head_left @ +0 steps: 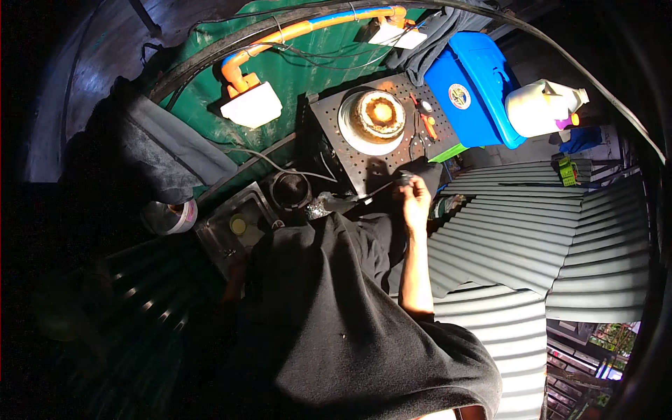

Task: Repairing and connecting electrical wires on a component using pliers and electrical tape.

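Observation:
Bright sunlight falls on my right hand (416,201), which is raised near the front edge of a perforated metal table (329,115). Its fingers are closed on the dark end of a long, thin utensil (378,190). That utensil slants down to the left, toward a shiny, crumpled-looking patch (318,208); its exact kind is unclear. Deep shadow covers my left hand (236,269), low by the near side of a metal sink (222,234), and its fingers cannot be made out. A yellowish round item (238,225) lies in the sink. Beside the sink sits a dark round pot (290,190).
On the table are a round pan (378,120) with a browned centre and an orange-handled tool (428,126). A blue lidded box (476,91) and white jug (539,108) stand to the right, above corrugated sheets (497,231). A pale tub (171,217) is left of the sink.

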The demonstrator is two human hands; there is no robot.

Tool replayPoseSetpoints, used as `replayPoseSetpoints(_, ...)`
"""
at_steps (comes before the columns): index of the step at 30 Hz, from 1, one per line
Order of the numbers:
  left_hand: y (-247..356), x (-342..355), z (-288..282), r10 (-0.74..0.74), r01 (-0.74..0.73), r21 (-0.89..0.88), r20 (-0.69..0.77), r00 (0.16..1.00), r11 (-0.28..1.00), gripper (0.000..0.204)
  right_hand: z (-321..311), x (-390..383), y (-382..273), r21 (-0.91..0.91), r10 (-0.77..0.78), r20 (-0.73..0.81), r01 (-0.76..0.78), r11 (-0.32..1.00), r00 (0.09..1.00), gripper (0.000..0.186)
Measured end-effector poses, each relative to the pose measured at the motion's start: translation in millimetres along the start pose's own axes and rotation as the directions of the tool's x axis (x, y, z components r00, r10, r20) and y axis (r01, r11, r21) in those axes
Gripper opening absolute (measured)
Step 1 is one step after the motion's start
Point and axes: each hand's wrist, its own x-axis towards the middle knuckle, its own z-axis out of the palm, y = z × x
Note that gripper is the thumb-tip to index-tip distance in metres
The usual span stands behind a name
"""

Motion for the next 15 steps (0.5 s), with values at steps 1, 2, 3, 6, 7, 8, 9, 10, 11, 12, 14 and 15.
replayPoseSetpoints(1,13.4,-2.5,-0.2,-0.028,0.028,-0.083,0.001,1.0,0.996,0.039,-9.2,2.5,-0.3,-0.002,-0.019,0.007,0.019,1.0,1.0,0.007)
replayPoseSetpoints(2,25.5,-4.0,-1.8,-0.055,0.055,-0.165,0.004,0.998,0.985,0.039,-13.6,5.3,4.1,0.035,0.056,-0.031,-0.055,0.998,0.998,0.008)
replayPoseSetpoints(3,49.7,9.8,-18.8,-0.019,0.025,-0.206,0.029,0.999,0.978,0.039,-32.8,0.3,1.0,0.04,0.059,-0.098,-0.055,0.998,0.993,0.009)
replayPoseSetpoints(6,36.4,-3.2,-23.1,-0.137,0.146,-0.453,0.052,0.989,0.879,0.04,-17.4,12.0,16.0,-0.058,-0.006,0.05,0.009,0.998,0.999,0.011)
replayPoseSetpoints(7,35.2,-2.2,-28.3,-0.16,0.172,-0.52,0.068,0.985,0.837,0.04,-19.3,12.5,21.1,-0.055,-0.006,0.079,0.011,0.998,0.997,0.012)
replayPoseSetpoints(8,35.7,2.8,-36.2,-0.175,0.191,-0.578,0.084,0.981,0.793,0.04,-20.5,9.7,17.3,-0.06,-0.001,0.07,0.005,0.998,0.998,0.012)
replayPoseSetpoints(9,37.0,6.4,-43.0,-0.19,0.21,-0.632,0.1,0.977,0.746,0.04,-22.2,7.1,11.3,-0.019,0.03,0.052,-0.029,0.999,0.998,0.012)
replayPoseSetpoints(10,39.3,7.7,-48.1,-0.203,0.227,-0.683,0.117,0.972,0.694,0.04,-24.3,5.0,7.6,0.022,0.06,0.034,-0.06,0.998,0.998,0.013)
replayPoseSetpoints(11,40.0,6.1,-51.9,-0.221,0.242,-0.734,0.128,0.967,0.634,0.041,-24.2,5.4,8.8,0.013,0.04,0.046,-0.041,0.999,0.998,0.013)
replayPoseSetpoints(12,42.1,4.4,-55.3,-0.237,0.254,-0.781,0.139,0.962,0.571,0.041,-24.1,3.4,9.8,0.015,0.038,0.043,-0.039,0.999,0.998,0.013)
replayPoseSetpoints(14,26.4,4.4,-47.3,-0.219,0.188,-0.785,0.069,0.973,0.591,0.042,-9.5,3.8,1.9,0.01,0.066,0.074,-0.067,0.998,0.995,0.013)
replayPoseSetpoints(15,22.9,5.9,-45.1,-0.189,0.122,-0.781,0.006,0.982,0.613,0.043,-9.3,5.2,6.9,-0.008,0.07,0.079,-0.07,0.998,0.994,0.013)
